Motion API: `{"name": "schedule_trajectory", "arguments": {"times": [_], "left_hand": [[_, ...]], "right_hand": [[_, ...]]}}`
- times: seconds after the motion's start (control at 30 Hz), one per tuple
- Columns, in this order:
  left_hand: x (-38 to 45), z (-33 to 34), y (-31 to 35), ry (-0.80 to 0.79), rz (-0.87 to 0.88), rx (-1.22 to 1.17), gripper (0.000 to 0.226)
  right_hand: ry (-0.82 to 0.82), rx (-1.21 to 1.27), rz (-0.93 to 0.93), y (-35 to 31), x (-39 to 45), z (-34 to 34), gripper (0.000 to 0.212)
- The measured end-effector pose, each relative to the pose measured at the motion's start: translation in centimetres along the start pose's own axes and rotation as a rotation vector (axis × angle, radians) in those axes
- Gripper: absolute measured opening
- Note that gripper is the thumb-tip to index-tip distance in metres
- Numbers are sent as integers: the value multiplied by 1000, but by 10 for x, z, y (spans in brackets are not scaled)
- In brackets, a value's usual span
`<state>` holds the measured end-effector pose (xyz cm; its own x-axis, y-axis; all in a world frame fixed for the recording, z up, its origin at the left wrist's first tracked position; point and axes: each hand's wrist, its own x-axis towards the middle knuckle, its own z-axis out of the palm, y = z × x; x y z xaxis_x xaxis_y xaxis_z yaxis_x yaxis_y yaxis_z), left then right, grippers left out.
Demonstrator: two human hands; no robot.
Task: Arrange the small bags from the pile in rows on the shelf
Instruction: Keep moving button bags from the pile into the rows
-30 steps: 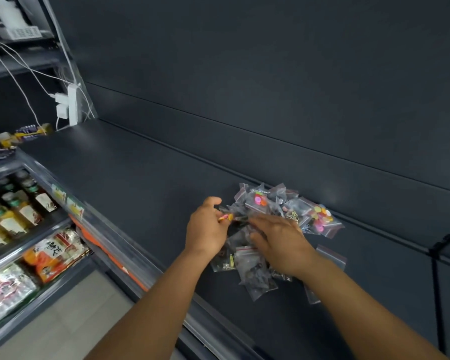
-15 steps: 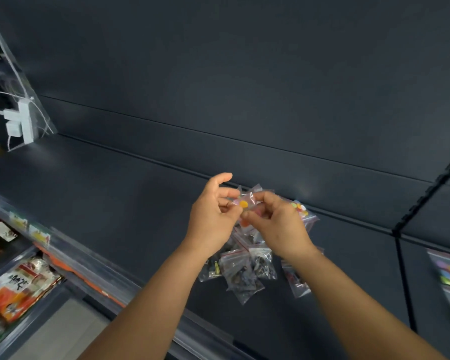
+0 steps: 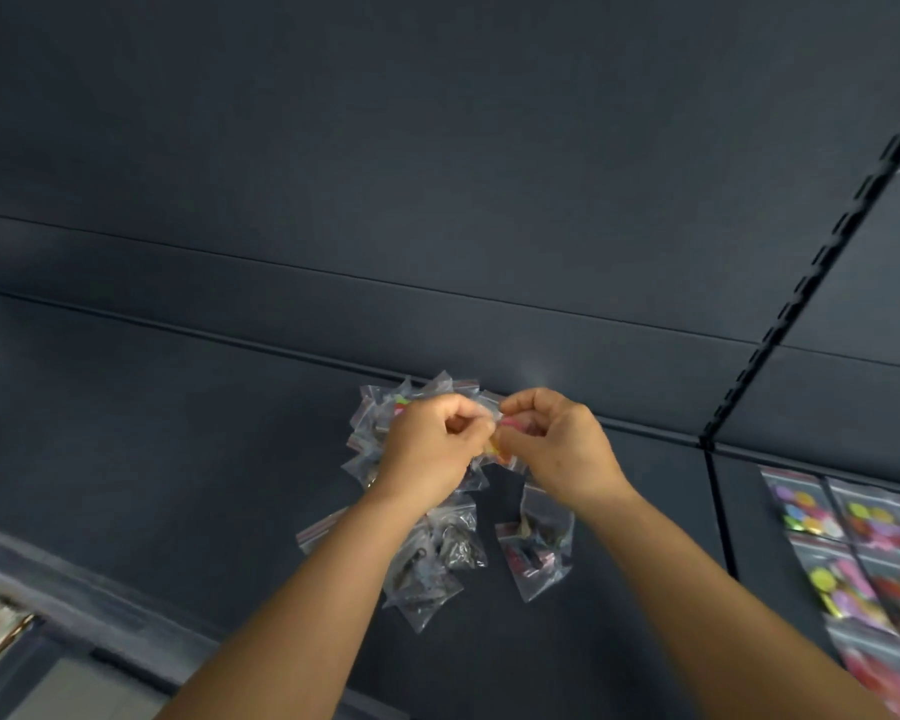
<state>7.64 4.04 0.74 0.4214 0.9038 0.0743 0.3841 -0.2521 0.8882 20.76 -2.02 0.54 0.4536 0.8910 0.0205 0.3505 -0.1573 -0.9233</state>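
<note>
Hands: left hand (image 3: 432, 444) and right hand (image 3: 559, 441) both pinch one small bag (image 3: 497, 444) between them, fingers curled on it, just above the pile (image 3: 437, 553).
Pile: heaped on the dark shelf (image 3: 178, 433), near the back wall (image 3: 437, 174).
Rows: laid-out bags (image 3: 853, 553) sit far right, past the divider (image 3: 718, 491).
Tip: probably flatten the bag first, then carry it right, lifting it over the divider.
Room: lots of bare shelf to the left; front edge (image 3: 74, 589) is close.

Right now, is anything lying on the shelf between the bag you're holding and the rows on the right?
Nothing visible. Both the left hand and right hand pinch the small bag above the pile. The dark shelf is bare up to the divider; the rows lie just beyond it.
</note>
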Motion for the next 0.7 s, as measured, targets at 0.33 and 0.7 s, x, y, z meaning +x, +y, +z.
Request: {"name": "schedule_trajectory", "arguments": {"times": [0.33,0.7], "left_hand": [[12,5,-6,46,-93,111,30],[-10,2,-2,-4,-111,69,28]], "right_hand": [[-160,-741,-184,46,14,-24,52],[-77,-618,-164,38,-1,-27,28]]}}
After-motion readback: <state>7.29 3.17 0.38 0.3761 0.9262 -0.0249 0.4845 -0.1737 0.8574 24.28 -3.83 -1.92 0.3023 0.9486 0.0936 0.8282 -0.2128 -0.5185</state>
